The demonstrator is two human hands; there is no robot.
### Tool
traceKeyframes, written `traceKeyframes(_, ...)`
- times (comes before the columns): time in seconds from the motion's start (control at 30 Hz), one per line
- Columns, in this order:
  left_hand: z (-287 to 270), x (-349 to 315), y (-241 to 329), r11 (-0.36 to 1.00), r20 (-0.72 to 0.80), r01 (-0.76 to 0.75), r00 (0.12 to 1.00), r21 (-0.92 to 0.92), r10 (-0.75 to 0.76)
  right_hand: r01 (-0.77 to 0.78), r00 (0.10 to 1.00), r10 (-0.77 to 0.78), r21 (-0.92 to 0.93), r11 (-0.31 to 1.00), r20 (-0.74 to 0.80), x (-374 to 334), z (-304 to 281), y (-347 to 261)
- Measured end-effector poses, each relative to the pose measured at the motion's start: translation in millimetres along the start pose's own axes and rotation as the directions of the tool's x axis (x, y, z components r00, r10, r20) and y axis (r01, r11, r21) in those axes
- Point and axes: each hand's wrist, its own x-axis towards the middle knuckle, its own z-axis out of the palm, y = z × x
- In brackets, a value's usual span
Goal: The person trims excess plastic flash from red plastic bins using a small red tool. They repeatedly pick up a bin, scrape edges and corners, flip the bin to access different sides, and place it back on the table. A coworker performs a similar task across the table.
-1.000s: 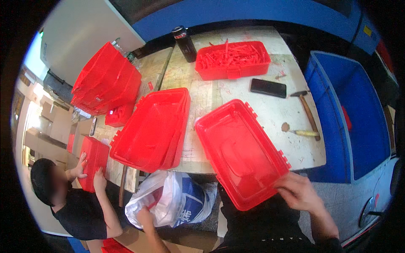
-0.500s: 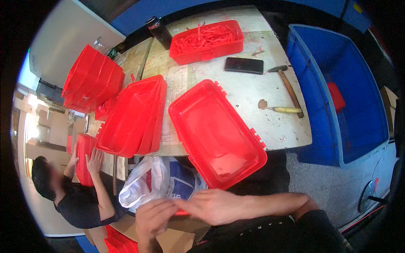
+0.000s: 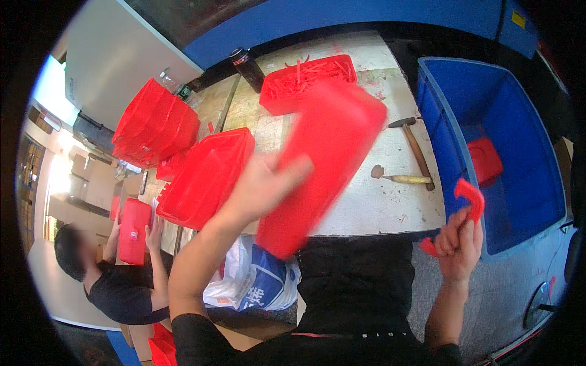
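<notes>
A red plastic box (image 3: 332, 152), blurred by motion, is raised off the table and tilted. My left hand (image 3: 262, 186) grips it by its left side, thumb across the near face. Out to the right, beside the blue bin, my right hand (image 3: 459, 247) is closed around a red plastic handle (image 3: 473, 198), whose curved ends stick out above and below the fist. Stacked red trays (image 3: 204, 174) lie on the table just left of the lifted box, which partly covers the red box of plastic strips (image 3: 287, 91) behind it.
A deep blue bin (image 3: 488, 226) with a red box (image 3: 485, 161) inside stands right. A hammer (image 3: 418, 146) and a light-handled tool (image 3: 403, 179) lie on the table (image 3: 360, 210). A dark flask (image 3: 247, 70) stands behind. At left, a co-worker (image 3: 125, 287) holds a red box.
My hands have moved apart: the left has taken hold of the red box and lifted it from the table's front edge. My right hand has swung right with a red handle.
</notes>
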Motion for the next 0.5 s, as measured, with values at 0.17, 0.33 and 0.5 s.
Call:
traceKeyframes(0.17, 38, 12, -44, 0.529, -0.119, -0.082, 0.992, -0.845, -0.037, -0.252, 0.963, 0.252, -0.013, 0.968, 0.091, 17, 61, 33)
traceKeyframes(0.33, 84, -8, -115, 0.239, 0.034, 0.083, 0.979, -0.968, -0.202, -0.62, 0.776, 0.63, -0.187, 0.762, -0.009, -1, 67, 74)
traceKeyframes(0.5, 97, -29, -140, 0.394, 0.004, 0.041, 0.995, -0.918, -0.096, -0.551, 0.832, 0.548, -0.239, 0.799, -0.084, -28, 50, 84)
